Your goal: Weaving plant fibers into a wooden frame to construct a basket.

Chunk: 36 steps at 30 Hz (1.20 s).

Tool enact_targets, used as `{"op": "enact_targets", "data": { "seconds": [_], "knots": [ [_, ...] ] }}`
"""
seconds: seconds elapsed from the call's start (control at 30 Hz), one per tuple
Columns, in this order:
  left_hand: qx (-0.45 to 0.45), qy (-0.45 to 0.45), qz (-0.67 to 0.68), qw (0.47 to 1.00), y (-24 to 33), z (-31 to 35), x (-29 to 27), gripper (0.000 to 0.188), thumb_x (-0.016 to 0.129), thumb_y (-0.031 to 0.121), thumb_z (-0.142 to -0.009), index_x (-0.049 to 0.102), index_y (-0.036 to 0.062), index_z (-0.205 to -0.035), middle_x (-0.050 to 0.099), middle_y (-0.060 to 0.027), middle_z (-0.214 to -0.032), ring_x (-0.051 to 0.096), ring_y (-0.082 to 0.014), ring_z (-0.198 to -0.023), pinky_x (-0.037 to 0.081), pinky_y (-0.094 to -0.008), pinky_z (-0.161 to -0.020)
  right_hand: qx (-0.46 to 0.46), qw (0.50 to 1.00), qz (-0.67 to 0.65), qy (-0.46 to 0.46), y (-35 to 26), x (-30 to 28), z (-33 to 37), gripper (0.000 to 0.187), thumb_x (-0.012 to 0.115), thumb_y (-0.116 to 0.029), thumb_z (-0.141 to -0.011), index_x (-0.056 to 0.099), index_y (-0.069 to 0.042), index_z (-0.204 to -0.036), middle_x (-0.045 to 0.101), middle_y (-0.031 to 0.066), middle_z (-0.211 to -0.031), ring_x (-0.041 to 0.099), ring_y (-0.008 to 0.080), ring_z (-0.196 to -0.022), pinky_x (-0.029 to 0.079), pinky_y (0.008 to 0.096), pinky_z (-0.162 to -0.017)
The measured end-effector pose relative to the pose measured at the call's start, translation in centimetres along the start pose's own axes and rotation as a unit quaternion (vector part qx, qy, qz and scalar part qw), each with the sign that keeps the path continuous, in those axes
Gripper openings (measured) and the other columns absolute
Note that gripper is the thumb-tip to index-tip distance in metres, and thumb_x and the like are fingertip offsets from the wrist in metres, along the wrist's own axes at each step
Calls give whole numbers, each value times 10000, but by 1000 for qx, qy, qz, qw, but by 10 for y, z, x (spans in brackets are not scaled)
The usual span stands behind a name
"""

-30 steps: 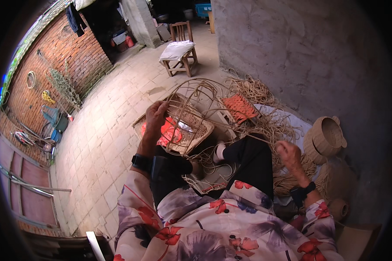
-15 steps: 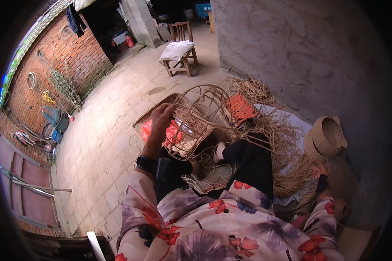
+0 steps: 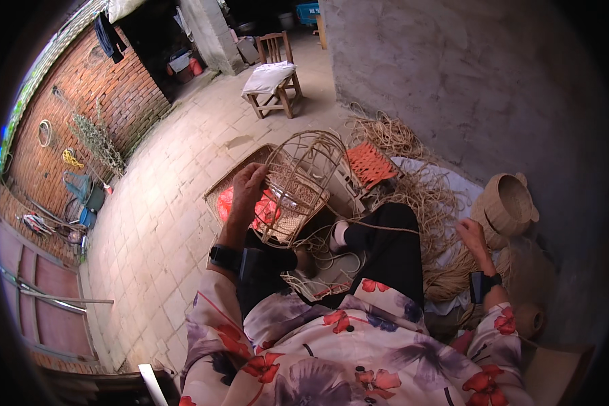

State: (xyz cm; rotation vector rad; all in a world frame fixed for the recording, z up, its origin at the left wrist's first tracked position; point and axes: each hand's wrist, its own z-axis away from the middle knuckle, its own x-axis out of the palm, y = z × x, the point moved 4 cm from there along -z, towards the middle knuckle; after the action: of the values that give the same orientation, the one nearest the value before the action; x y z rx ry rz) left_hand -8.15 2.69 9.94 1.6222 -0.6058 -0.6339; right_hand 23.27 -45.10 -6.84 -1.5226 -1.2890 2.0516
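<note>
An openwork frame of thin brown hoops (image 3: 309, 135) stands over my lower legs. My left hand (image 3: 249, 181) is closed around its left side. From the frame a strand of cord (image 3: 379, 224) runs right across my dark-trousered knee. My right hand (image 3: 471, 237) hovers above a pile of tan cord (image 3: 446, 274), its fingers drawn together; whatever they may hold is too small to make out. Behind the frame lies a shallow woven tray (image 3: 213, 195), with a red plastic bag (image 3: 267, 208) in it.
A stool with an orange woven seat (image 3: 371, 164) stands beyond my knee. More cord (image 3: 392, 135) lies by the grey wall (image 3: 453, 81). At right are woven baskets (image 3: 497, 210). A wooden chair (image 3: 274, 74) stands farther off on the paved floor (image 3: 155, 230).
My right hand has risen and moved left, away from the baskets. The strand now lies lower across my knee. My left hand stays on the frame; the view has shifted slightly.
</note>
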Motion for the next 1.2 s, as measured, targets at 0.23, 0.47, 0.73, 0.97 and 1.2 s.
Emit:
{"op": "enact_targets", "data": {
  "seconds": [0.23, 0.47, 0.73, 0.97, 1.2],
  "knots": [
    [6, -55, -78, 995, -15, 11, 34, 227, 570, 219, -932, 620, 5, -876, 549, 17, -700, 493, -73, -620, 413, -236, -558, -372, 921, -3, -116, -246, 118, 63, 476, 684, -246, -789, 558, -17, -1187, 635, 197, -1033, 627, 372, -942, 501, 412, -838],
    [81, -170, -231, 955, -27, 44, 69, 253, 560, 214, -899, 610, -33, -880, 588, -129, -685, 573, -201, -627, 451, -349, -587, -376, 853, 28, -360, -262, 146, 132, 171, 551, -188, -898, 566, -43, -988, 623, 195, -786, 618, 380, -712, 486, 425, -645],
    [107, -198, -237, 945, -17, 80, 79, 85, 523, 97, -889, 550, 42, -947, 535, -116, -614, 539, -204, -540, 429, -339, -538, -343, 862, -19, -372, -278, 107, 87, 217, 586, -227, -887, 600, -20, -821, 582, 111, -653, 577, 233, -587, 448, 351, -577],
    [116, -237, -270, 926, -22, 86, 82, 145, 540, 149, -913, 573, 29, -987, 567, -81, -687, 560, -139, -625, 454, -313, -586, -301, 814, -82, -491, -320, 141, 75, 297, 590, -287, -873, 589, 0, -795, 582, 107, -653, 545, 231, -602, 435, 358, -590],
    [61, -269, -190, 942, -27, 80, 81, 249, 524, 207, -930, 585, -15, -1024, 629, -69, -827, 612, -147, -738, 483, -302, -684, -321, 900, 0, -293, -307, 173, 15, 371, 606, -361, -842, 585, 2, -771, 588, 177, -690, 591, 307, -655, 444, 407, -604]
  ]
}}
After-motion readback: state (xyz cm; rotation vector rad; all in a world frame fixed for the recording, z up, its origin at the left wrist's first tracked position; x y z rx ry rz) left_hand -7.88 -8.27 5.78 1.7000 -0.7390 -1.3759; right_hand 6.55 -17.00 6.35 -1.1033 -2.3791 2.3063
